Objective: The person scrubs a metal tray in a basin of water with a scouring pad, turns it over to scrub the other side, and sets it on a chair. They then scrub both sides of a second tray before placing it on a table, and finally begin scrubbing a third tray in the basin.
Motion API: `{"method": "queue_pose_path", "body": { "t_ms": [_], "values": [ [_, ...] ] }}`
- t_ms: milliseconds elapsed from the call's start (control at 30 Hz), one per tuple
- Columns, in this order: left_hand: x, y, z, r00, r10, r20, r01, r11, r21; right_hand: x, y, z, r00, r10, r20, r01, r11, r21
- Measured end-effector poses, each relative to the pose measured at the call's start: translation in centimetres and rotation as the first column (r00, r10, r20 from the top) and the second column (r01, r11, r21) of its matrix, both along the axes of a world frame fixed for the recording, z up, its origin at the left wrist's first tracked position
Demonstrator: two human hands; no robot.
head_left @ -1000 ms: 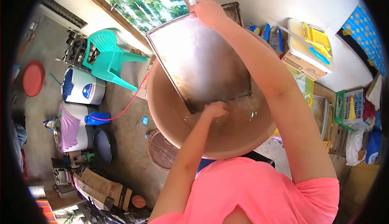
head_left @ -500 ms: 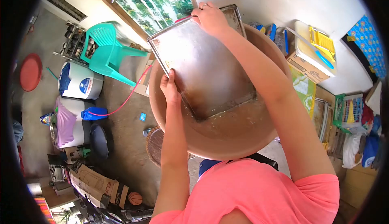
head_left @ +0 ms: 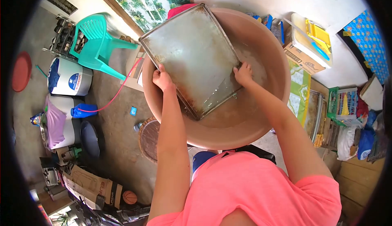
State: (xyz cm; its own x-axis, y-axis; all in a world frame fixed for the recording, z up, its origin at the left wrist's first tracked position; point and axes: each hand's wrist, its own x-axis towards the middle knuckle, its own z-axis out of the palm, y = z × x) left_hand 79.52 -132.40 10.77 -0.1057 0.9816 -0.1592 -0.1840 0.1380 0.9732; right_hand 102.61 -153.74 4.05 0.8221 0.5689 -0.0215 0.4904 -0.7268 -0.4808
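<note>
A large metal baking tray (head_left: pixel 192 50), stained brown along its edges, stands tilted in a big tan plastic basin (head_left: pixel 269 115) with water in the bottom. The tray's lower end dips into the water. My left hand (head_left: pixel 162 79) grips the tray's left edge. My right hand (head_left: pixel 244 73) holds its right edge near the water line.
A teal plastic chair (head_left: pixel 98 44) and white appliances (head_left: pixel 67 81) stand to the left on the concrete floor. A round woven mat (head_left: pixel 148 138) lies below the basin. Boxes, a cutting board (head_left: pixel 308 40) and a green crate (head_left: pixel 345 103) crowd the right side.
My right hand left the tray's top edge and came down to its right edge by the water. My left hand stayed on the left edge. The tray swung round and tilted further left.
</note>
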Motion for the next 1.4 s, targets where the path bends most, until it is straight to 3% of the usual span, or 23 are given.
{"method": "queue_pose_path", "body": {
  "t_ms": [67,167,233,333,433,533,633,667,767,833,933,1033,1167,1267,1367,1400],
  "values": [
    [0.0,0.3,-0.4,1.0,0.003,-0.027,-0.003,1.0,0.027,-2.9,-1.4,0.0,0.989,0.115,0.092,-0.1,0.983,-0.157],
    [0.7,-0.4,-0.1,1.0,-0.013,-0.026,0.015,0.998,0.057,-7.6,-3.0,1.5,0.953,0.219,-0.211,-0.289,0.867,-0.407],
    [0.7,-0.6,-0.6,0.986,-0.052,-0.16,0.061,0.997,0.053,-10.1,-3.8,3.1,0.851,0.402,-0.336,-0.516,0.757,-0.4],
    [0.8,-0.3,-1.6,0.958,-0.095,-0.271,0.114,0.992,0.055,-13.7,-3.4,2.4,0.705,0.672,-0.224,-0.706,0.64,-0.302],
    [0.8,0.3,-2.7,0.94,-0.125,-0.319,0.151,0.987,0.06,-16.4,-1.3,3.2,0.626,0.771,-0.113,-0.778,0.607,-0.162],
    [1.0,0.3,-2.7,0.93,-0.097,-0.355,0.141,0.985,0.1,-18.5,-0.4,3.1,0.515,0.855,0.069,-0.838,0.519,-0.168],
    [1.2,-1.2,-1.0,0.863,-0.056,-0.502,0.168,0.969,0.181,-16.5,-1.5,2.7,0.273,0.951,0.142,-0.935,0.298,-0.194],
    [1.3,-1.7,-0.3,0.826,-0.129,-0.548,0.233,0.965,0.123,-15.9,-1.4,2.6,0.185,0.972,0.147,-0.956,0.213,-0.203],
    [1.5,-2.0,0.3,0.705,-0.312,-0.637,0.377,0.926,-0.037,-14.3,1.0,2.2,0.113,0.954,0.279,-0.974,0.162,-0.159],
    [1.4,-1.4,-0.2,0.734,-0.311,-0.603,0.397,0.918,0.01,-13.2,4.1,3.6,0.342,0.872,0.351,-0.925,0.378,-0.04],
    [1.5,-1.6,-0.8,0.754,-0.305,-0.581,0.412,0.909,0.058,-12.1,6.5,6.3,0.559,0.775,0.295,-0.822,0.564,0.077],
    [1.6,-1.5,0.0,0.73,-0.331,-0.598,0.416,0.909,0.006,-13.0,3.0,1.5,0.353,0.885,0.305,-0.912,0.398,-0.1],
    [1.7,-1.9,0.9,0.679,-0.347,-0.647,0.409,0.911,-0.059,-13.4,0.6,1.1,0.073,0.94,0.333,-0.98,0.129,-0.149],
    [1.6,-1.9,1.0,0.658,-0.341,-0.672,0.406,0.911,-0.066,-12.5,4.9,2.4,0.317,0.84,0.441,-0.936,0.352,0.003],
    [1.6,-1.6,0.6,0.701,-0.36,-0.616,0.436,0.899,-0.03,-12.6,8.5,6.5,0.647,0.605,0.464,-0.76,0.558,0.333],
    [1.7,-1.5,0.4,0.696,-0.359,-0.622,0.433,0.901,-0.035,-12.6,8.1,5.5,0.612,0.664,0.431,-0.789,0.55,0.274]
  ]
}}
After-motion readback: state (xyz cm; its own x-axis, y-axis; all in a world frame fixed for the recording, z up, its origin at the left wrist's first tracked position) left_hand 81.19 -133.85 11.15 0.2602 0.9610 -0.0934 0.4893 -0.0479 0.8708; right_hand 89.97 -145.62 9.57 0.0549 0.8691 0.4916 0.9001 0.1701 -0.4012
